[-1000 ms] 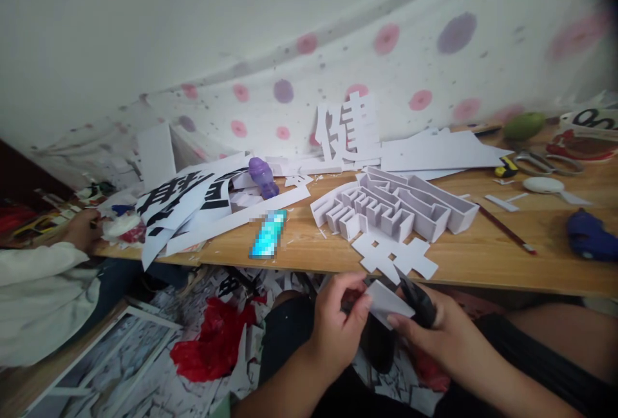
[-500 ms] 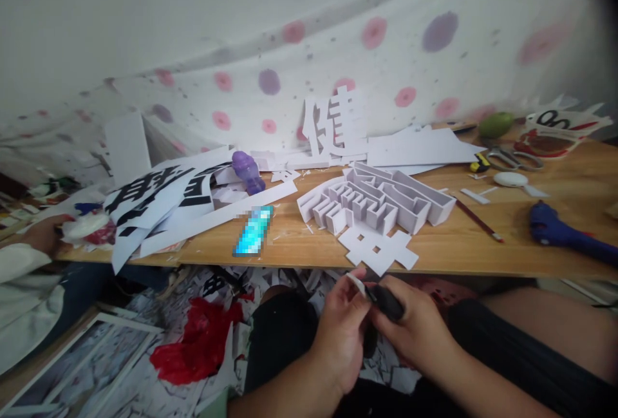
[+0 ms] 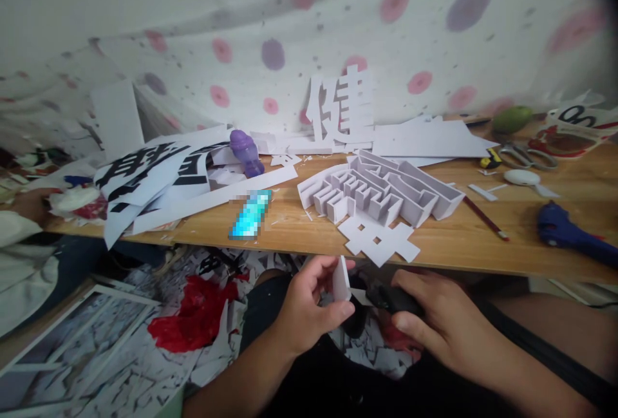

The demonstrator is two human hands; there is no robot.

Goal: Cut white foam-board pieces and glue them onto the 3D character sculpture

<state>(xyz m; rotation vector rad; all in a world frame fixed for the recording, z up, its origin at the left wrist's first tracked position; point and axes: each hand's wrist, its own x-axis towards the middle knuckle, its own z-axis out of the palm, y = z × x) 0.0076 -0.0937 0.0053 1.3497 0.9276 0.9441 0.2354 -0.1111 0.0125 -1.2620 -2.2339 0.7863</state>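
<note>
Between the thumb and fingers of my left hand (image 3: pixel 316 305) is a small white board piece (image 3: pixel 342 279), held upright below the table edge. My right hand (image 3: pixel 429 315) is closed round a black utility knife (image 3: pixel 393 295), its tip pointing left toward the piece, with a gap between them. Just beyond my hands, a flat white cut-out with small square holes (image 3: pixel 381 241) lies at the table's front edge. Behind it rests a raised white character with thin upright walls (image 3: pixel 386 189).
A blue glue gun (image 3: pixel 560 228), a pencil (image 3: pixel 486 219) and scissors (image 3: pixel 528 155) lie at the right. A phone (image 3: pixel 250 215) and printed sheets (image 3: pixel 159 176) are on the left. A cut-out character (image 3: pixel 342 109) stands against the curtain. Another person's hand (image 3: pixel 31 205) is at far left.
My hands have moved apart: the left shifted left with the white piece, the right moved right with the knife. The whole view has tilted slightly.
</note>
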